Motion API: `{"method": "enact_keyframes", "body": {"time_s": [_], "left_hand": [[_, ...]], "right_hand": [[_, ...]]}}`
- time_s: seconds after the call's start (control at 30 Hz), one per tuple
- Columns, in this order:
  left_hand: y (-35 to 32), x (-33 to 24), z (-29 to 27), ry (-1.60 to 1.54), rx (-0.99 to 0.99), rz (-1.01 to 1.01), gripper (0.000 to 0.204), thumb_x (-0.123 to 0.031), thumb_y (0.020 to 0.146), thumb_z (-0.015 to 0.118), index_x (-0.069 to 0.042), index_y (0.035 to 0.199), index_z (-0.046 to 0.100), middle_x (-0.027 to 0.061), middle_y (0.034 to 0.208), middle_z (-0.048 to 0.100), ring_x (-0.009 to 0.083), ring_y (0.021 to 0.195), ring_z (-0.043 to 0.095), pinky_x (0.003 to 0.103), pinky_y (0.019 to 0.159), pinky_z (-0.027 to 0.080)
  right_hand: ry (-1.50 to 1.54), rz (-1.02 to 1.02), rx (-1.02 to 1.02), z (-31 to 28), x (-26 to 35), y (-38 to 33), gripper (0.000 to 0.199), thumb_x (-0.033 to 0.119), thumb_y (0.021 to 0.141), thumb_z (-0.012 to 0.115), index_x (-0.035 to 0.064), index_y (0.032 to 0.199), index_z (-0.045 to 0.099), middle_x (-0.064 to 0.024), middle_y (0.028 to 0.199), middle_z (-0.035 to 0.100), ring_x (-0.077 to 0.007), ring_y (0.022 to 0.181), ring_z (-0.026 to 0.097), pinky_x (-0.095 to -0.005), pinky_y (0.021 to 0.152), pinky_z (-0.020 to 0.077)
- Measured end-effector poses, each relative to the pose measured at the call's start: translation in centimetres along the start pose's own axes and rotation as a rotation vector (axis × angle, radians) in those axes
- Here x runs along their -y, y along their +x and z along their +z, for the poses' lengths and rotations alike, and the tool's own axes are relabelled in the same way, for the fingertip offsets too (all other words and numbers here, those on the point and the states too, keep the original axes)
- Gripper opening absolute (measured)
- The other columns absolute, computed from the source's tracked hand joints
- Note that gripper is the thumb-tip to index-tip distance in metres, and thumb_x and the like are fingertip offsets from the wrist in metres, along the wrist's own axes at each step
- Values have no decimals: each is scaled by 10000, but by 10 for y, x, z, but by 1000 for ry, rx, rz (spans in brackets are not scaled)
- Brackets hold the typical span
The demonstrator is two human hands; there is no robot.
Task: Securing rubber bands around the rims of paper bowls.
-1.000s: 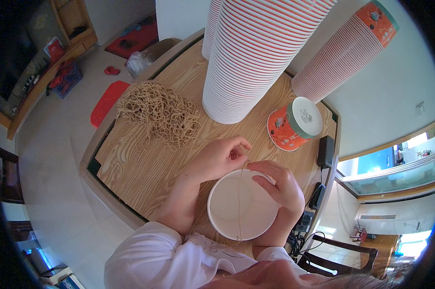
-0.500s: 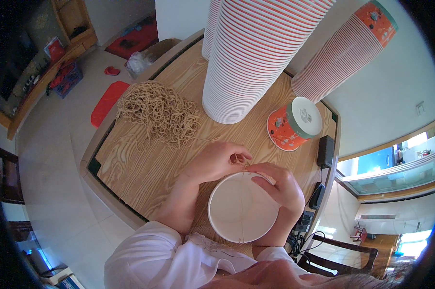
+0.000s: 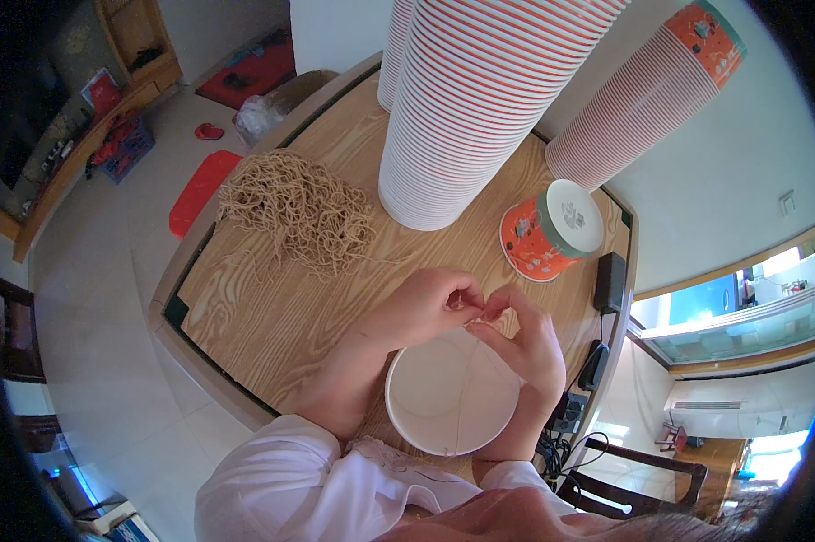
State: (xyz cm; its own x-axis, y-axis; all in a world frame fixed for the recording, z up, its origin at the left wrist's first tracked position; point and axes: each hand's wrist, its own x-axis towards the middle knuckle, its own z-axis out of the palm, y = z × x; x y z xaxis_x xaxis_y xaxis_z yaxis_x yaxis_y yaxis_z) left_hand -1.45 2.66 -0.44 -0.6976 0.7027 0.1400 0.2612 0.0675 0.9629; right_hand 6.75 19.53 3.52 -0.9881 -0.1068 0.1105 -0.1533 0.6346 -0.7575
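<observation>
A white paper bucket point(image 3: 416, 397) stands mouth-up at the table's near edge, between my forearms. A thin strand of twine point(image 3: 462, 406) crosses its mouth from the near rim up to my fingers. My left hand point(image 3: 434, 303) and my right hand point(image 3: 529, 348) meet just above the far rim. Each pinches the twine between thumb and fingertips; the exact spot they hold is partly hidden by the fingers. Left of them lies a tangled heap of brown twine point(image 3: 299, 217), with a loose end trailing toward my left hand.
A tall stack of nested paper buckets point(image 3: 466, 117) rises at the far middle, another stack point(image 3: 638, 99) at the far right. One orange paper bucket point(image 3: 534, 242) sits upside down. Along the right edge lie a black power adapter point(image 3: 610, 283) and cables point(image 3: 559, 452).
My hands have drawn closer together and shifted slightly right. The strand over the bucket's mouth now slants to the right, and the bucket has moved a little left.
</observation>
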Motion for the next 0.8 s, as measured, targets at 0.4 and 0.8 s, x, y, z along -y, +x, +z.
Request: {"method": "enact_keyframes", "body": {"time_s": [0.4, 0.8], "left_hand": [[-1, 6, 4, -52, 7, -59, 380, -99, 765, 727, -41, 1081, 525, 92, 805, 658, 212, 742, 654, 336, 649, 506], [-1, 11, 3, 22, -21, -35, 370, -46, 770, 664, -51, 1105, 505, 75, 773, 629, 221, 715, 634, 349, 637, 492]], "right_hand": [[-23, 75, -156, 4, -3, -2, 244, 10, 781, 680, 26, 1017, 619, -114, 877, 663, -225, 799, 674, -316, 705, 518], [-49, 78, -160, 2, 0, -2, 222, -10, 795, 644, 25, 1012, 621, -118, 897, 660, -207, 824, 671, -311, 714, 518]]}}
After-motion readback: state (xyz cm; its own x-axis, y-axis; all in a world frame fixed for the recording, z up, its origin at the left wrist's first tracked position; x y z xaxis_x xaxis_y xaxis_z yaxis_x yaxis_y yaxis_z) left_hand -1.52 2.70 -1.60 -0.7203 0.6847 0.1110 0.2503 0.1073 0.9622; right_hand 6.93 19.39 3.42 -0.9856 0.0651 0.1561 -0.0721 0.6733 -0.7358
